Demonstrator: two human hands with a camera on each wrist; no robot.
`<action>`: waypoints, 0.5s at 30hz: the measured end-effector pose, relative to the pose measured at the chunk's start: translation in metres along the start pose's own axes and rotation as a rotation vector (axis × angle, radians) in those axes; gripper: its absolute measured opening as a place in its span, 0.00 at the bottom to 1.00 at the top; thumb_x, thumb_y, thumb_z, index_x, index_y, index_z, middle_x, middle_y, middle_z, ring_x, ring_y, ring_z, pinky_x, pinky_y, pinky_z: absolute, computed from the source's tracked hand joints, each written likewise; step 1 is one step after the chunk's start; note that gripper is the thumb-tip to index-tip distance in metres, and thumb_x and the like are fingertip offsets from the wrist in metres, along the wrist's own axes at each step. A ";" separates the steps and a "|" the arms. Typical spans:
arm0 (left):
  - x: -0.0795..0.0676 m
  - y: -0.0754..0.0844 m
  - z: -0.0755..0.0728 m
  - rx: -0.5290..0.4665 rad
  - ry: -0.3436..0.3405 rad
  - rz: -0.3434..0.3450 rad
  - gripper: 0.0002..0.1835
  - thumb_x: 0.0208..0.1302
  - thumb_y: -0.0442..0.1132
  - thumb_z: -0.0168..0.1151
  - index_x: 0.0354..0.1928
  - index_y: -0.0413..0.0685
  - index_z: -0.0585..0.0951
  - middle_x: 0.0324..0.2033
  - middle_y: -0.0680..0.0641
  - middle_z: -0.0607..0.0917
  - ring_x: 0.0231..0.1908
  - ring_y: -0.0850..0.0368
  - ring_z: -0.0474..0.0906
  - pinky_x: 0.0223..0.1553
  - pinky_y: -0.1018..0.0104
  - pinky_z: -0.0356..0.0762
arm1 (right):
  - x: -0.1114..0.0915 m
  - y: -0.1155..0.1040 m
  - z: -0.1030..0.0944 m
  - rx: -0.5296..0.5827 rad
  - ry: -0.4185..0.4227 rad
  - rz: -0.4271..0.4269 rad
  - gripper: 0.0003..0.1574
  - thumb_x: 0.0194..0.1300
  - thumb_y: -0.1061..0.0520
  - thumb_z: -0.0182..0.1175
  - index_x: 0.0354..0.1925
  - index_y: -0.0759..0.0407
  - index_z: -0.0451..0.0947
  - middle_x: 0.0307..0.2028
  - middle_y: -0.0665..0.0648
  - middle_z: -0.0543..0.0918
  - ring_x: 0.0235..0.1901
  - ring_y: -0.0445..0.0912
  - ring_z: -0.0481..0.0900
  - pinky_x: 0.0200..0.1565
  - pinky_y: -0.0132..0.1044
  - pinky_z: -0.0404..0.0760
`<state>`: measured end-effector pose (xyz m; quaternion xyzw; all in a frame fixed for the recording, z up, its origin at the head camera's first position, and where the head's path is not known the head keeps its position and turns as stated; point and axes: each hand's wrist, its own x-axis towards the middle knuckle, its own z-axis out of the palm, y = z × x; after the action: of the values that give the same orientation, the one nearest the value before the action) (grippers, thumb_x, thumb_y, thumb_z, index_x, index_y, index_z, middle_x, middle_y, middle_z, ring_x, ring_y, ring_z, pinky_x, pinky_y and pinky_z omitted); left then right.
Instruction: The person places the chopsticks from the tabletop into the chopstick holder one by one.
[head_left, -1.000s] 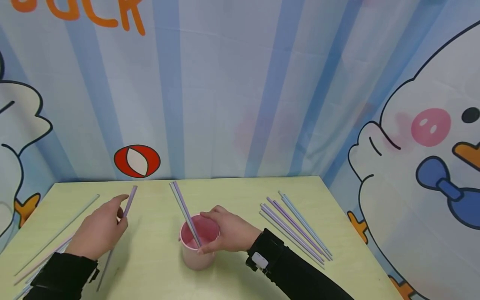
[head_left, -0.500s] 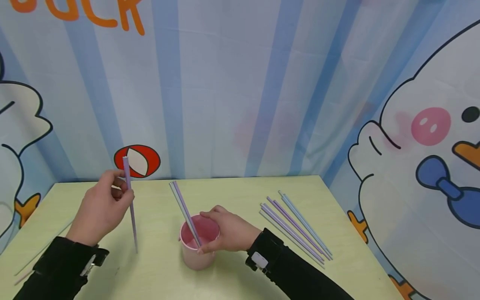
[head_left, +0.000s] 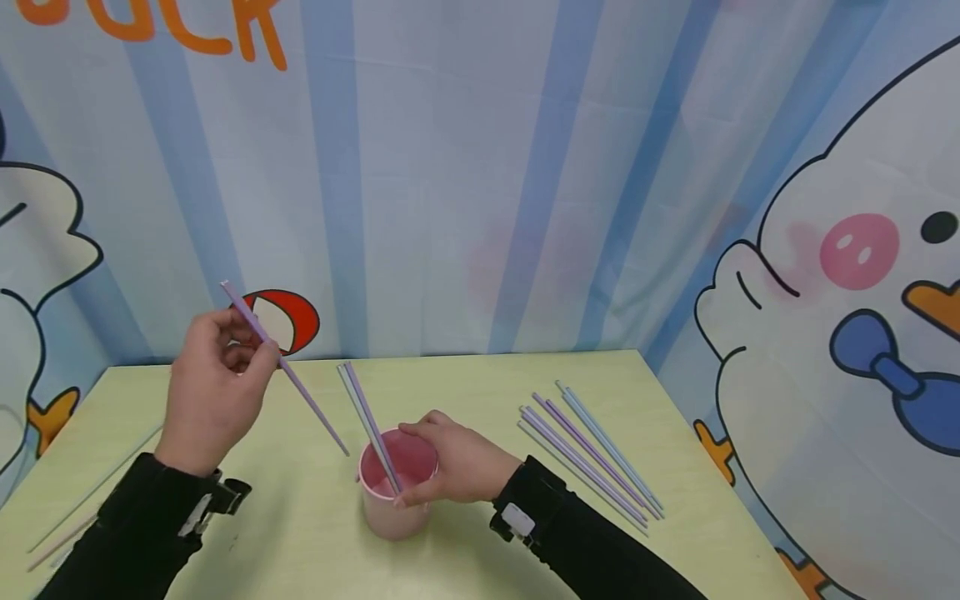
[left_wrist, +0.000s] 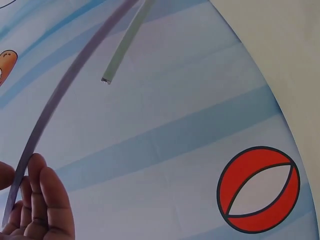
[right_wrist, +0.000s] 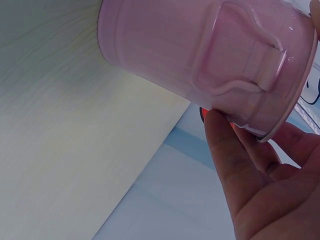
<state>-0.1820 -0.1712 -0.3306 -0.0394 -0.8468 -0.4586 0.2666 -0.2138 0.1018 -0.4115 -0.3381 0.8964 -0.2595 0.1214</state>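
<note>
**Straw pinched in one hand, cup gripped in the other**

Pretend the cup is the middle of a clock in the head view. At ten o'clock, the left hand pinches one purple straw up in the air. It slants, and its low end shows just beside the cup, at ten o'clock.

The right hand, near three o'clock, holds the rim of the pink cup. The cup stands upright on the table. Two straws stand in it, leaning to eleven o'clock.

The table is pale yellow with a smooth top. Near three o'clock lies a bunch of purple and blue straws. At nine o'clock lie more straws, partly hidden by the black left sleeve.

Behind the table hangs a big cloth with white and blue stripes. At eleven o'clock it has a red and white ball, and orange letters high above. A big white animal with a blue bow tie is drawn at two o'clock. Part of another white drawing peeks in at ten o'clock.
</note>
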 end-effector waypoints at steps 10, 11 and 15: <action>-0.003 0.000 0.022 -0.038 -0.057 0.011 0.21 0.69 0.41 0.51 0.58 0.38 0.62 0.44 0.40 0.75 0.36 0.54 0.76 0.36 0.80 0.74 | -0.001 -0.001 -0.001 0.018 -0.002 0.021 0.58 0.43 0.33 0.73 0.66 0.54 0.65 0.51 0.51 0.72 0.46 0.41 0.74 0.45 0.26 0.78; -0.004 -0.001 0.024 -0.035 -0.070 0.007 0.21 0.69 0.42 0.51 0.58 0.38 0.62 0.44 0.40 0.75 0.36 0.54 0.76 0.36 0.79 0.75 | -0.001 -0.001 -0.001 0.018 -0.002 0.021 0.57 0.43 0.33 0.73 0.66 0.54 0.65 0.50 0.51 0.72 0.45 0.40 0.74 0.45 0.26 0.78; -0.008 -0.007 0.033 -0.019 -0.115 -0.011 0.21 0.70 0.43 0.51 0.58 0.39 0.62 0.44 0.40 0.76 0.36 0.53 0.77 0.33 0.76 0.77 | 0.000 0.000 -0.001 0.012 0.001 0.009 0.57 0.43 0.33 0.73 0.66 0.54 0.65 0.50 0.51 0.72 0.45 0.39 0.74 0.45 0.25 0.78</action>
<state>-0.1908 -0.1473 -0.3543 -0.0634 -0.8565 -0.4651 0.2144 -0.2136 0.1021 -0.4106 -0.3333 0.8964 -0.2646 0.1241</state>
